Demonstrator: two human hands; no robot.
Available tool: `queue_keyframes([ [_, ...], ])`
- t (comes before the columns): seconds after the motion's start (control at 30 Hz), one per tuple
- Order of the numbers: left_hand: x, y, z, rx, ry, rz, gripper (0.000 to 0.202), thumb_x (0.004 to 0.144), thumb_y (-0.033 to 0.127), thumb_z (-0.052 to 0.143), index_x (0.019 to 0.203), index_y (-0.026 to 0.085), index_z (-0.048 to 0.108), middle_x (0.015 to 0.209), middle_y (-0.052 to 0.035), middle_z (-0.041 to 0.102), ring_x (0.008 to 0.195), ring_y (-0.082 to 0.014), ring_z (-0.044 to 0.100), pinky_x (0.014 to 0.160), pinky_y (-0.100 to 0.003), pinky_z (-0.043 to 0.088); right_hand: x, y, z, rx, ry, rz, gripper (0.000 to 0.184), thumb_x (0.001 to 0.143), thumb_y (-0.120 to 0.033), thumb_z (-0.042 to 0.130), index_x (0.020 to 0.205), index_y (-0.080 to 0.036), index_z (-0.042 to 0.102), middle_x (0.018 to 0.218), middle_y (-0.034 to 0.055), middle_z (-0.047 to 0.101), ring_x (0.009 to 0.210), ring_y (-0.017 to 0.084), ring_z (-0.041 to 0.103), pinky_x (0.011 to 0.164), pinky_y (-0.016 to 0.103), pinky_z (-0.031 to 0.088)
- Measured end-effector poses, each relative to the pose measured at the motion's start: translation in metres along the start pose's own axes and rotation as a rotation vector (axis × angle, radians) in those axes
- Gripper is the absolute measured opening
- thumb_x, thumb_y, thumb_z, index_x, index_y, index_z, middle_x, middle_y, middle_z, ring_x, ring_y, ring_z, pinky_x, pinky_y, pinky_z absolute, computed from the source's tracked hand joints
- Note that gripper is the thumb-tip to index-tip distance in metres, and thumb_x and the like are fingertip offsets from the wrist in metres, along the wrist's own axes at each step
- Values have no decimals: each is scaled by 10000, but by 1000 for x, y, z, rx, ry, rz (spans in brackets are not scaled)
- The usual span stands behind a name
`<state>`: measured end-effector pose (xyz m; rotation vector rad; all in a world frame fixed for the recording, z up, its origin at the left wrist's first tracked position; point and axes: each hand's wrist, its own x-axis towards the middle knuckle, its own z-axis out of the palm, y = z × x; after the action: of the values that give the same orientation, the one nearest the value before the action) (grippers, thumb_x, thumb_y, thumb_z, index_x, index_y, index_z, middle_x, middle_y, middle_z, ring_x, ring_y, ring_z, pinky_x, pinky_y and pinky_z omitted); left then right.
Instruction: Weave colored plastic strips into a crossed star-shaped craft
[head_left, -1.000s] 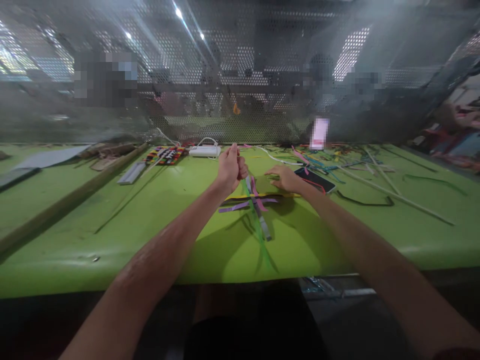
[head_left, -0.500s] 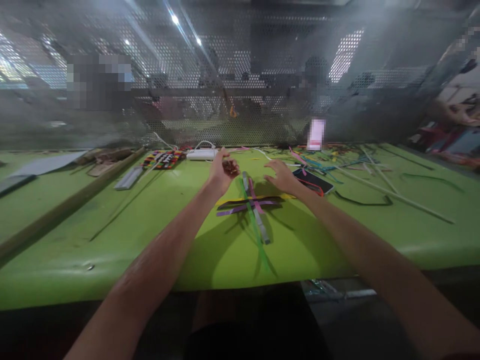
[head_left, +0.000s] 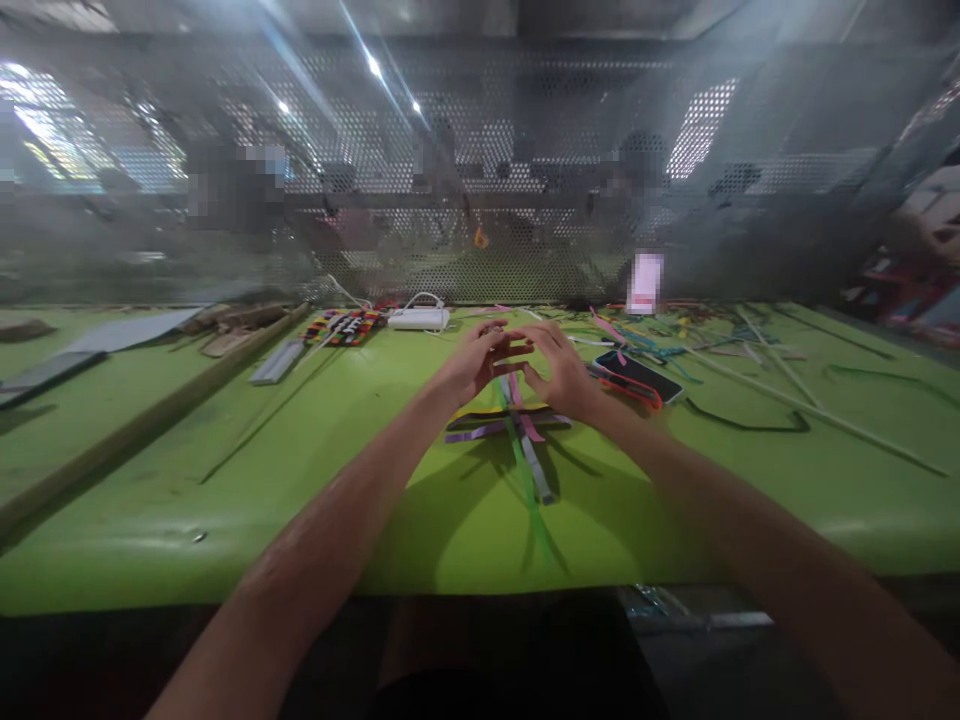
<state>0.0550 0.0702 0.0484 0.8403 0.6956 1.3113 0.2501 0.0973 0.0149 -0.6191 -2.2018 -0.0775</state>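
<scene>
Several coloured strips (head_left: pixel 517 432) lie crossed on the green table (head_left: pixel 300 470): purple, black and yellow ones run sideways, a green one (head_left: pixel 534 490), a grey one and a pink one run towards me. My left hand (head_left: pixel 474 360) and my right hand (head_left: pixel 553 368) meet just above the far end of this crossing, fingers curled and touching each other. The fingers pinch at the top ends of the strips; which strip each hand has is blurred.
A phone with a red edge (head_left: pixel 634 377) lies right of my right hand. Loose strips and long sticks (head_left: pixel 750 370) litter the right side. A woven coloured mat (head_left: pixel 341 326), a white box (head_left: pixel 418 319) and a long wooden bar (head_left: pixel 142 430) lie at the left. A perforated metal screen (head_left: pixel 480 180) closes the back.
My left hand came down and to the right, my right hand lifted off the table and moved left, so both now meet over the strips' far end.
</scene>
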Motion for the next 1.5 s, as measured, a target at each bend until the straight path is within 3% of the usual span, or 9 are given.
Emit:
queue_keyframes([
  [0.27, 2, -4, -6, 123, -132, -15, 111, 1007, 216, 735, 924, 157, 781, 909, -100, 821, 815, -203, 785, 823, -309, 638, 0, 0, -1, 31, 12, 63, 510, 1001, -254, 659, 1509, -230, 694, 1321, 140, 772, 1216, 343, 704, 1095, 548, 596],
  [0.4, 0, -8, -5, 150, -208, -36, 27, 925, 176, 770, 942, 172, 791, 891, -62, 807, 769, -174, 733, 813, -286, 627, 0, 5, -1, 65, 2, 107, 383, 1040, -325, 692, 1407, -248, 768, 1234, 117, 811, 1112, 314, 727, 1012, 473, 611],
  [0.57, -3, -9, 1, 107, -230, -25, 135, 935, 262, 849, 983, 183, 751, 818, -6, 729, 725, -156, 679, 801, -287, 632, 0, 5, 0, -7, -14, 137, 259, 1061, -440, 710, 1106, -205, 808, 1027, 114, 803, 954, 294, 708, 899, 420, 584],
  [0.77, -10, -6, 8, 231, -234, -85, 526, 1105, 646, 692, 940, 153, 766, 829, -90, 785, 727, -203, 756, 808, -338, 672, -1, -1, -2, 24, -45, 233, 383, 1038, -428, 708, 1352, -221, 784, 1083, 103, 840, 875, 276, 725, 831, 390, 580],
  [0.93, -5, -9, 6, 292, -181, -140, 600, 1083, 744, 667, 961, 166, 771, 708, -84, 759, 613, -220, 750, 644, -296, 622, 3, -8, -6, 131, -28, 173, 292, 1090, -465, 658, 1115, -237, 839, 1028, 93, 846, 890, 270, 741, 869, 406, 592],
  [1.03, 2, -12, 2, 337, -14, 1, 422, 1030, 624, 822, 980, 209, 759, 650, -15, 701, 512, -173, 669, 529, -239, 504, 5, -17, -5, 242, 7, 236, 354, 1050, -536, 721, 989, -208, 839, 896, 80, 813, 774, 240, 697, 779, 385, 574],
  [1.13, 4, -13, 3, 453, 63, 211, 384, 1062, 571, 798, 932, 216, 733, 697, -8, 683, 579, -152, 644, 562, -238, 476, 6, -29, -3, 402, 3, 360, 417, 1001, -583, 759, 1000, -175, 847, 782, 56, 756, 681, 205, 640, 686, 352, 543],
  [1.33, -17, -23, 18, 1212, -26, 605, 394, 1172, 523, 589, 960, 213, 708, 971, -85, 774, 866, -227, 676, 795, -337, 522, 12, -48, -11, 395, 33, 566, 196, 873, -213, 703, 682, -169, 723, 648, 47, 675, 644, 178, 615, 622, 294, 483],
  [1.5, -27, -31, 27, 1263, 41, 488, 581, 1232, 601, 374, 884, 225, 647, 820, -59, 731, 734, -207, 657, 684, -334, 430, 21, -57, -13, 506, 18, 761, 220, 855, -193, 690, 636, -188, 661, 517, -5, 534, 580, 165, 561, 577, 277, 471],
])
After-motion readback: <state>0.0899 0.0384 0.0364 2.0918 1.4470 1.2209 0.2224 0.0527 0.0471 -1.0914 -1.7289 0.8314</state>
